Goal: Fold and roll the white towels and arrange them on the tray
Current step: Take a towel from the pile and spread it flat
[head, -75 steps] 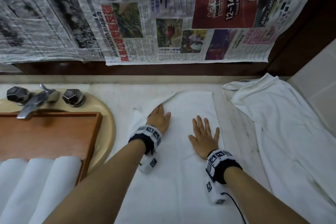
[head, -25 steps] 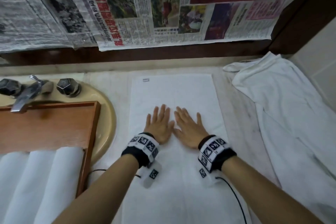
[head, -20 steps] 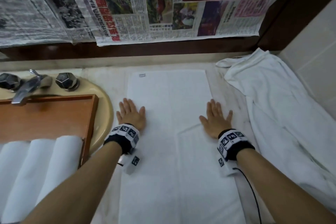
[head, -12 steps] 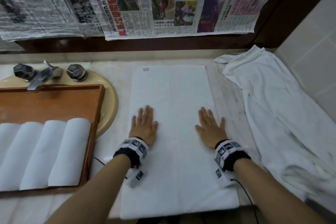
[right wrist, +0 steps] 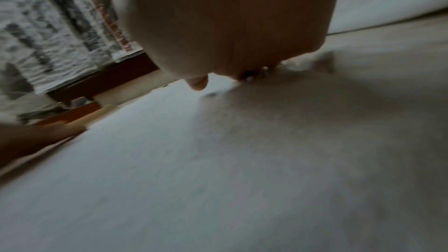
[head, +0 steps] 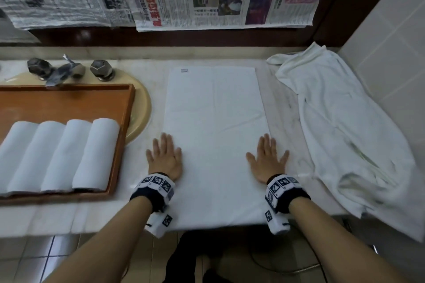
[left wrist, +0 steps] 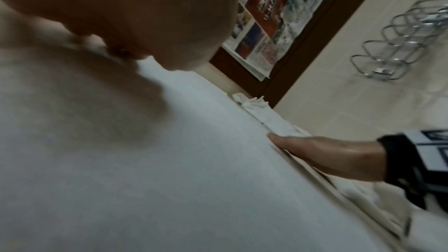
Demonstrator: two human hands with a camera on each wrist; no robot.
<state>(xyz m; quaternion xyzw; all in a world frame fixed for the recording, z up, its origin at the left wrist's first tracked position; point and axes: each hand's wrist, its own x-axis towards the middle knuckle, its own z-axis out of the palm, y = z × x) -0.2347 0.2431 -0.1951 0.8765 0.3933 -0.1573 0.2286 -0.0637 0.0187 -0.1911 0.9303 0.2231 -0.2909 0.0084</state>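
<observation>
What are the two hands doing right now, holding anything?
Left hand: open, flat on the left edge of the towel, holding nothing.
Right hand: open, flat on the towel's right edge, holding nothing.

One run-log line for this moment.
phase: smoothing | left hand, right hand: flat on folded towel | tray: four rolled towels

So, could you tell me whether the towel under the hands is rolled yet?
Not yet: the towel lies flat on the counter, both hands pressing its side edges.
</observation>
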